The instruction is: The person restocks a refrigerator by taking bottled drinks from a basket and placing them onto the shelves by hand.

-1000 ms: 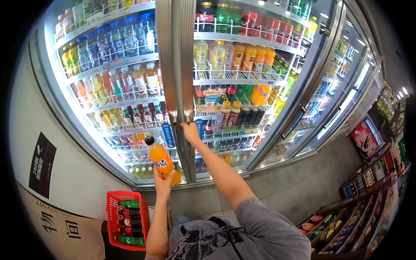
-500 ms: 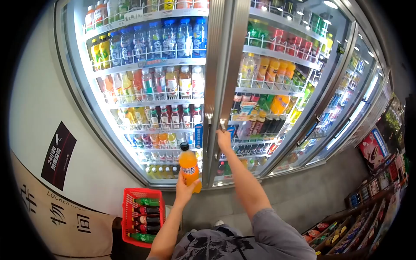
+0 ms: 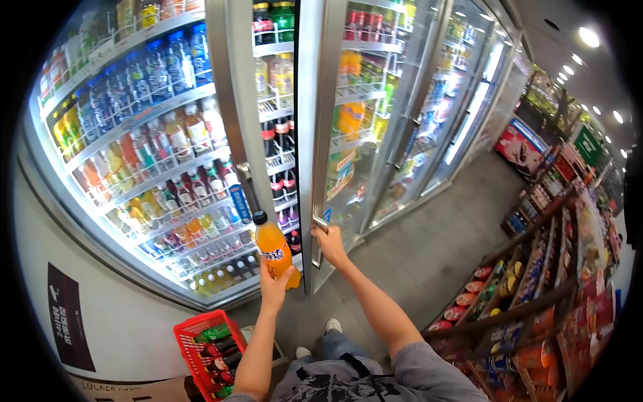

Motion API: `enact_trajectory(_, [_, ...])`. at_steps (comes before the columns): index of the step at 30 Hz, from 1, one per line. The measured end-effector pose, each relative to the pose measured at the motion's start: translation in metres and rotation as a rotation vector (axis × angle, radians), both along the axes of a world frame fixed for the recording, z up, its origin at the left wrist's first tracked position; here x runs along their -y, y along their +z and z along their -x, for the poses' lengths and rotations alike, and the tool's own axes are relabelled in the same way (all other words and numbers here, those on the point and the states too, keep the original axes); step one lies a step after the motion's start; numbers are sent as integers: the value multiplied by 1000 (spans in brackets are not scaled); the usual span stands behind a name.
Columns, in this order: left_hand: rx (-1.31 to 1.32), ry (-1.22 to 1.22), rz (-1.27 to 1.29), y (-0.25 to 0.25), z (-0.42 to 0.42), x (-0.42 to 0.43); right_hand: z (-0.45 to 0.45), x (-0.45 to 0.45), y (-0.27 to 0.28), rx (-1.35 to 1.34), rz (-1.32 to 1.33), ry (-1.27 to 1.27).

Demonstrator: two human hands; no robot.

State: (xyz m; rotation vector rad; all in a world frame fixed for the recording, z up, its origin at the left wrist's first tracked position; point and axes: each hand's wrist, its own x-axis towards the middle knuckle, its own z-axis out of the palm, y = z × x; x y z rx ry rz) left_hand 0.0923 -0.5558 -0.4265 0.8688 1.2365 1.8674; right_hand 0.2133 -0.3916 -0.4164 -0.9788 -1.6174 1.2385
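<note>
With the left hand (image 3: pixel 273 289) gripping the orange soda bottle (image 3: pixel 273 249) before the fridge's bottom edge and the right hand (image 3: pixel 329 245) clasping the door handle (image 3: pixel 320 231), the swinging door (image 3: pixel 323 134) could knock the bottle loose.

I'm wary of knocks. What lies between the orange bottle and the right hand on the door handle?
In the head view, the open door's metal edge lies between the orange bottle and right hand; shelved dark bottles show farther back.
</note>
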Motion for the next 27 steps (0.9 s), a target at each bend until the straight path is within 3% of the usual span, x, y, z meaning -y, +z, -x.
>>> enact_trajectory(6, [7,-169,1,-1,-48,-20,-92,35,-15,-364,60,-166])
enact_trajectory(19, [44,-585,-87,21,-190,-98,-292,44,3,-256,-132,-880])
enact_trajectory(21, [-64,-596,-69,10,-203,-111,-334,37,-8,-95,-135,-989])
enact_trajectory(23, [-116,-549,-57,19,-211,-120,-349,28,-11,-159,-251,-1155])
enact_trajectory(26, [3,-652,-57,26,-233,-140,-352,37,37,-285,-359,-1471])
enact_trajectory(27, [7,-667,-70,28,-239,-149,-353,37,39,-224,-618,-1455])
